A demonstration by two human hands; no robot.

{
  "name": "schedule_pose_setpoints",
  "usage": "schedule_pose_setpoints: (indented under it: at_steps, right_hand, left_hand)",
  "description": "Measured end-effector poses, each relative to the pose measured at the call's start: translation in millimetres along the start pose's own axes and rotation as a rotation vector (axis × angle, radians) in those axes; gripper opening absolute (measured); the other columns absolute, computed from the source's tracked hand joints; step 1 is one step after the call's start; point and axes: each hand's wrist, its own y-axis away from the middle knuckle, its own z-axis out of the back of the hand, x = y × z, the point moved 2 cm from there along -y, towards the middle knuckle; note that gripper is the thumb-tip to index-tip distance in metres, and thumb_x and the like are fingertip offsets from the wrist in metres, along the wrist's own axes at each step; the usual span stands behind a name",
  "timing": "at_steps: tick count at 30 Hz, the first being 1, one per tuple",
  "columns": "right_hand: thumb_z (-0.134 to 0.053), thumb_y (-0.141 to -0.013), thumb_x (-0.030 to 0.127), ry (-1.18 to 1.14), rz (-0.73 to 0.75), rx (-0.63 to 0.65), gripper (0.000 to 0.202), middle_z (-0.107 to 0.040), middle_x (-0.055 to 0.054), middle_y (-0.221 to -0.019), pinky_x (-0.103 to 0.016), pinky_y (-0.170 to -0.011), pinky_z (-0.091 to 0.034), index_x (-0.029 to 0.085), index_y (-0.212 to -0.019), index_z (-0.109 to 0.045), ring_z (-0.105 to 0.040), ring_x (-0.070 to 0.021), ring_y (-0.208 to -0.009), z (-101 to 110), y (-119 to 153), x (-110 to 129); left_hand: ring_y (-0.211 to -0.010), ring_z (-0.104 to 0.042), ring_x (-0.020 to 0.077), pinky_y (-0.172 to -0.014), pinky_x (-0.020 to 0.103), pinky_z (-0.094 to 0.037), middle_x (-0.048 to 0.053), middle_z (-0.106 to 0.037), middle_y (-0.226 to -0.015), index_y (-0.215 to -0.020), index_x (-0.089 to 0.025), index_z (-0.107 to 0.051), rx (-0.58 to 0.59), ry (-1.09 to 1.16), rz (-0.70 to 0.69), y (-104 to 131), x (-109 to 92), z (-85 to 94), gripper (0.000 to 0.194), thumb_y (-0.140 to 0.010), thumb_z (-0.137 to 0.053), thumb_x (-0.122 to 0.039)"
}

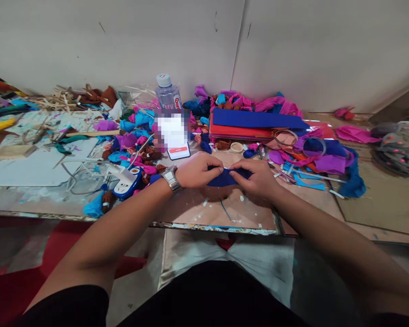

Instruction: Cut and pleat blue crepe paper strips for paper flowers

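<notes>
Both hands meet over the middle of the table, pinching one dark blue strip (224,180); whether it is crepe paper or cloth I cannot tell. My left hand (199,170), with a metal watch (171,177) at its wrist, grips the strip's left upper edge between thumb and fingers. On the other side my right hand (254,177) is closed on the strip, thumb toward me. A small white bit shows at the top edge between the fingertips. Just beyond my left hand lies a lit phone (179,152), partly blurred out.
Behind stand a water bottle (168,94) and a stack topped by a long blue sheet (259,119). Left are a blue-and-white power strip (127,184) with cables and many coloured bundles. Tape rolls (314,146) and scraps lie right, near a dark dotted mesh (398,152).
</notes>
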Motion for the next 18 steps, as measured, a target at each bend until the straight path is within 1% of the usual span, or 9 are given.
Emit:
schedule_pose_setpoints:
  at_steps: [4, 7, 10, 12, 15, 16, 18]
  right_hand:
    - [-0.068, -0.094, 0.029, -0.004, 0.004, 0.009, 0.011, -0.078, -0.003, -0.086, -0.03, -0.073, -0.05, 0.02, -0.092, -0.075, -0.071, -0.0188, -0.077, 0.4, 0.2, 1.3]
    - [-0.068, -0.095, 0.031, -0.019, 0.014, 0.019, 0.013, -0.078, -0.003, -0.086, -0.03, -0.074, -0.05, 0.02, -0.093, -0.075, -0.071, -0.0184, -0.077, 1.0, 0.4, 1.1]
    - [-0.067, -0.096, 0.031, -0.026, 0.023, 0.019, 0.014, -0.079, -0.003, -0.087, -0.03, -0.075, -0.05, 0.02, -0.095, -0.075, -0.071, -0.0185, -0.078, 1.3, 0.3, 0.2]
    - [-0.068, -0.095, 0.031, -0.027, 0.016, 0.013, 0.014, -0.079, -0.003, -0.088, -0.03, -0.076, -0.05, 0.02, -0.094, -0.076, -0.072, -0.0186, -0.078, 1.1, 0.1, -0.5]
    - [-0.068, -0.095, 0.029, -0.034, 0.001, 0.005, 0.013, -0.079, -0.003, -0.087, -0.03, -0.076, -0.051, 0.02, -0.094, -0.076, -0.072, -0.0185, -0.078, 0.4, -0.2, -0.9]
    - [-0.067, -0.095, 0.029, -0.035, 0.001, 0.005, 0.013, -0.079, -0.003, -0.087, -0.03, -0.076, -0.051, 0.02, -0.095, -0.076, -0.072, -0.0186, -0.078, 0.3, -0.4, -0.7]
    - [-0.068, -0.094, 0.029, -0.035, 0.008, 0.003, 0.013, -0.08, -0.004, -0.09, -0.03, -0.077, -0.052, 0.02, -0.097, -0.077, -0.073, -0.0191, -0.079, 0.4, -0.5, -0.5]
  left_hand:
    - [-0.059, -0.04, 0.01, -0.06, 0.028, -0.029, -0.004, -0.044, -0.06, -0.065, -0.016, -0.055, 0.001, 0.014, 0.006, 0.0, 1.6, 0.5, 0.035, -0.097, -0.05, -0.03]
    - [-0.058, -0.042, 0.0101, -0.06, 0.028, -0.03, -0.004, -0.046, -0.06, -0.066, -0.016, -0.057, 0.001, 0.001, -0.005, 0.2, 1.4, 1.3, 0.033, -0.096, -0.049, -0.028]
    - [-0.058, -0.045, 0.0111, -0.061, 0.028, -0.032, -0.002, -0.052, -0.061, -0.069, -0.016, -0.062, -0.014, -0.078, -0.021, 0.3, 0.8, 1.1, 0.032, -0.096, -0.049, -0.027]
    - [-0.06, -0.05, 0.0123, -0.062, 0.028, -0.034, 0.0, -0.06, -0.064, -0.072, -0.016, -0.067, -0.034, -0.141, -0.034, 0.4, 0.8, -0.3, 0.031, -0.096, -0.051, -0.028]
    - [-0.07, -0.061, 0.0156, -0.068, 0.029, -0.039, 0.004, -0.072, -0.078, -0.089, -0.017, -0.074, -0.079, -0.164, -0.063, 0.8, 1.2, -3.2, 0.028, -0.096, -0.054, -0.034]
    - [-0.073, -0.063, 0.0164, -0.07, 0.029, -0.041, 0.004, -0.074, -0.082, -0.093, -0.017, -0.075, -0.096, -0.16, -0.072, 0.9, 1.5, -4.1, 0.028, -0.097, -0.054, -0.036]
    - [-0.074, -0.065, 0.0168, -0.072, 0.029, -0.042, 0.004, -0.075, -0.083, -0.094, -0.018, -0.075, -0.121, -0.156, -0.084, 1.0, 2.3, -5.2, 0.029, -0.098, -0.054, -0.037]
